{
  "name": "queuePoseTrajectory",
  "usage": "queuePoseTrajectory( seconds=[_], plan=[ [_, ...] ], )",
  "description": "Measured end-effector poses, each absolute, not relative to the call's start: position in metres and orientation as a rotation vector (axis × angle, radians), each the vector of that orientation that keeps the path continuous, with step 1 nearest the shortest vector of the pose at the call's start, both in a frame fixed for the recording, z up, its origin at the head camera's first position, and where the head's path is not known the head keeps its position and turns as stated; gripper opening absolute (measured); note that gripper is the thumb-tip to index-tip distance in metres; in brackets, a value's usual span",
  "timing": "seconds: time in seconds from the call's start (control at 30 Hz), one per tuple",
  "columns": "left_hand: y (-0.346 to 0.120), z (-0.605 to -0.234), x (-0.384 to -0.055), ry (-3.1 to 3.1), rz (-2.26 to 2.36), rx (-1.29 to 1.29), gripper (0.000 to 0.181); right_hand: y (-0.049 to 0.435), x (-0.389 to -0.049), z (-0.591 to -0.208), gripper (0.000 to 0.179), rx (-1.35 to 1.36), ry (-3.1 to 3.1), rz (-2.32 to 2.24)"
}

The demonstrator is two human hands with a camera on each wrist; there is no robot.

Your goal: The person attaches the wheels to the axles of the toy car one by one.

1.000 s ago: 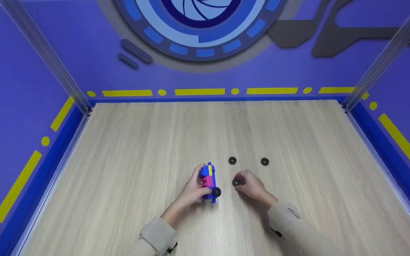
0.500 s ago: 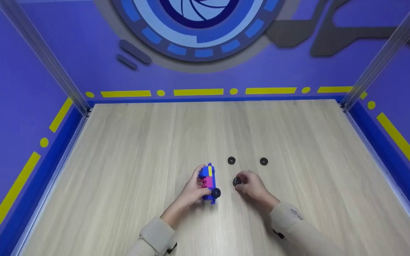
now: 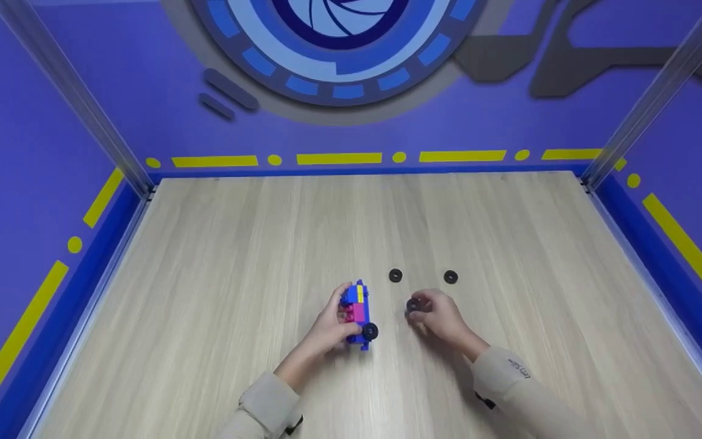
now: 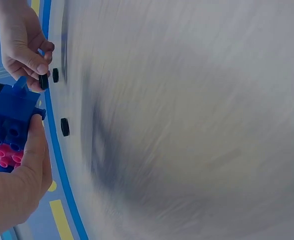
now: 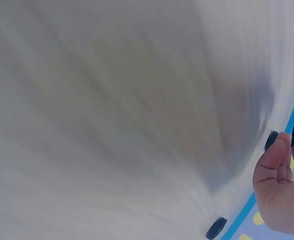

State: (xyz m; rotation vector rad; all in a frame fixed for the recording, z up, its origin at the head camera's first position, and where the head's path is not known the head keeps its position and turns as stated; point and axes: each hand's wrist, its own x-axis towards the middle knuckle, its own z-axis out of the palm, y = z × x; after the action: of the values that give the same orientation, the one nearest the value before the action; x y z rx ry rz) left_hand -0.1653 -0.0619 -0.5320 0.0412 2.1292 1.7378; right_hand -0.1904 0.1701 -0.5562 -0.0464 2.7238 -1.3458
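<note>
Shifting our right hand (image 3: 441, 313) slightly rightward, we're pinching a black wheel (image 3: 411, 306) near the toy car (image 3: 359, 311) our left hand (image 3: 329, 325) is gripping, ideally keeping both square and steady.

Purple-blue walls (image 3: 144, 91) with yellow dashes (image 3: 339, 158) border a pale wooden tabletop (image 3: 235, 244).

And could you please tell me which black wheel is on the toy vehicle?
The mounted wheel, at the near end of the toy vehicle; the right hand pinches another wheel, and two loose wheels lie on the table.
</note>
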Motion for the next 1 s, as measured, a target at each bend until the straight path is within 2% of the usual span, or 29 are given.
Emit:
queuePoseTrajectory(
  seconds=[1.0],
  plan=[
    [-0.06,-0.53,-0.165,2.088,1.711,0.088,0.088,0.159,-0.189,-0.518,0.031,-0.259,2.695,-1.48]
  ],
)
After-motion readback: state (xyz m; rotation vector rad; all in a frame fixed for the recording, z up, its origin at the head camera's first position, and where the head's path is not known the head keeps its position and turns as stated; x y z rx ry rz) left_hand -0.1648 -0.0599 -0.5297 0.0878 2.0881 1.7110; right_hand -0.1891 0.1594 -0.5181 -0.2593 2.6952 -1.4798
